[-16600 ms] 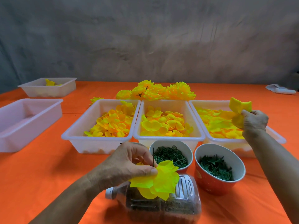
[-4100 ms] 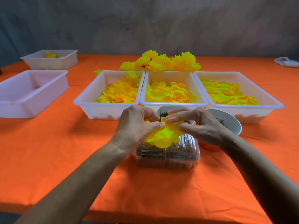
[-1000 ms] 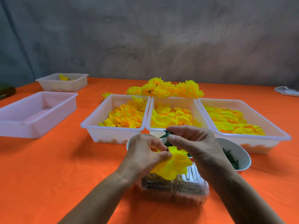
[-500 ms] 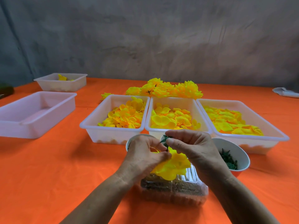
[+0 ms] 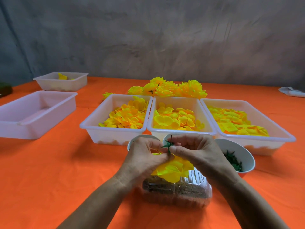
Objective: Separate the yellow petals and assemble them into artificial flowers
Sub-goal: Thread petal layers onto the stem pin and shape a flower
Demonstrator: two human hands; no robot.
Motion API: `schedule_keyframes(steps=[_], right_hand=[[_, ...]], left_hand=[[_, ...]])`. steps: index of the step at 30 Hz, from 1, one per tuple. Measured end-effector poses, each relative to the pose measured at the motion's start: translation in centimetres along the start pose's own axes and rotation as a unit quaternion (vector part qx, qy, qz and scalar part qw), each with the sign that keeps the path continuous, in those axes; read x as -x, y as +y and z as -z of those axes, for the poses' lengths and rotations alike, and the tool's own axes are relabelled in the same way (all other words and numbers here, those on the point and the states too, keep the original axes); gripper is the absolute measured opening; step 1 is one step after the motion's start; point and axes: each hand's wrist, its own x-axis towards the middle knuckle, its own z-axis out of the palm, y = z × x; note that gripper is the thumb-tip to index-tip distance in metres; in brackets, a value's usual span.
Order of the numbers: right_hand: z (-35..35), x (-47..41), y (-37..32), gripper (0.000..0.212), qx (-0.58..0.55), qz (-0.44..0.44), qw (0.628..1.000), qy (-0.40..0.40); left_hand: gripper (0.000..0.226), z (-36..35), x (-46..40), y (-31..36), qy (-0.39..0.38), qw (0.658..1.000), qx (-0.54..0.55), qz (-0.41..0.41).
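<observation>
L hand (image 5: 145, 156) & R hand (image 5: 196, 151) pinched yellow flower (image 5: 173, 169) w/ green calyx (image 5: 167, 145); hid near bowls. Three petal trays (image 5: 113, 128) far; clear container (image 5: 178, 192) beneath.

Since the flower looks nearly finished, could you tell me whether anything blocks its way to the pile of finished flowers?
The three petal trays stand between the held flower and the finished pile.

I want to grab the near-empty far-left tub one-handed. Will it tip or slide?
The far-left tub looks like thin translucent plastic holding only a petal or two, so probably very light. Its low, wide shape makes tipping unlikely; on the orange cloth it would likelier slide.
</observation>
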Motion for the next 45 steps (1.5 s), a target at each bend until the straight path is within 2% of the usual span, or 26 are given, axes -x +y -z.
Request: schedule_keyframes(steps=[4,7,10,16,21,27,30,38,42,45], right_hand=[[0.5,-0.3,0.3,0.025,0.146,0.003,0.989,-0.004],[0.8,-0.4,0.3,0.011,0.246,0.004,0.969,-0.003],[1.0,-0.5,0.1,0.005,0.307,0.003,0.952,0.004],[1.2,-0.4,0.2,0.007,0.249,0.001,0.968,0.004],[1.3,-0.2,0.6,0.006,0.244,0.031,0.969,0.006],[1.3,-0.7,-0.1,0.011,0.301,0.042,0.953,-0.010],[1.4,-0.6,-0.3,0.007,0.289,0.023,0.957,-0.023],[1.5,-0.7,-0.3,0.006,0.292,0.011,0.956,-0.021],[1.6,-1.6,-0.5,0.019,0.329,0.000,0.943,-0.041],[1.7,-1.8,-0.4,0.019,0.343,-0.025,0.937,-0.057]], left_hand=[[0.013,0.5,0.3,-0.4,-0.002,1.000,-0.001,0.008],[0.023,0.9,0.5,-0.5,0.009,0.999,0.033,0.026],[0.014,1.1,0.7,-0.5,0.005,0.999,0.033,0.017],[0.007,1.2,0.7,0.1,0.043,0.999,-0.007,-0.014],[0.011,1.0,0.6,0.7,0.050,0.998,-0.039,-0.026],[0.016,1.2,0.2,1.2,0.024,0.995,-0.096,-0.029],[0.009,1.1,0.3,1.3,0.022,0.992,-0.119,-0.019],[0.010,1.2,0.3,1.8,0.015,0.987,-0.158,-0.016],[0.015,1.4,-0.3,2.1,-0.010,0.987,-0.158,0.013],[0.021,1.4,-0.5,1.9,-0.019,0.983,-0.184,0.018]])
